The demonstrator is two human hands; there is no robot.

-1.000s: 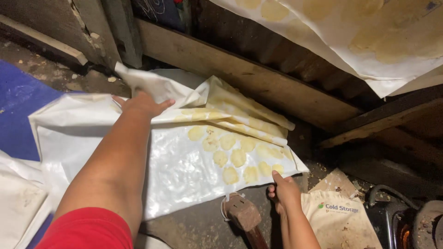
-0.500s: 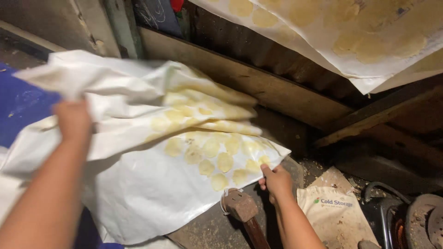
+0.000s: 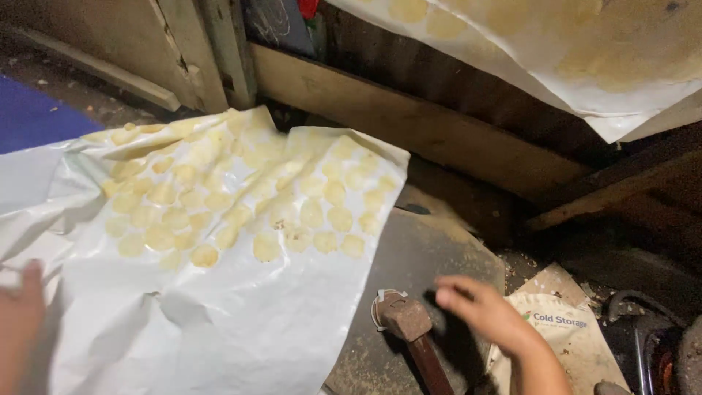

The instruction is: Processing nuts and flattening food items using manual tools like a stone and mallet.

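A large white plastic sheet (image 3: 219, 307), dotted with several round yellow stains, lies spread and billowing across the left half of the view. My left hand (image 3: 18, 322) is at the bottom left edge, blurred, gripping the sheet's left border. My right hand (image 3: 486, 311) hovers at lower right with fingers apart and nothing in it, off the sheet's right edge. It is just right of a rusty hammer (image 3: 406, 322), which lies on a dark round slab (image 3: 424, 249).
Another stained white sheet (image 3: 570, 44) hangs over the top right. Wooden planks (image 3: 409, 124) and beams run along the back. A white printed plastic bag (image 3: 570, 336) lies at lower right beside dark machine parts (image 3: 651, 344). A blue surface (image 3: 36, 121) shows at far left.
My left hand has pulled the sheet down and to the left, so it has unfolded and spread out. My right hand has let go of the sheet's corner and moved right, beside the hammer.
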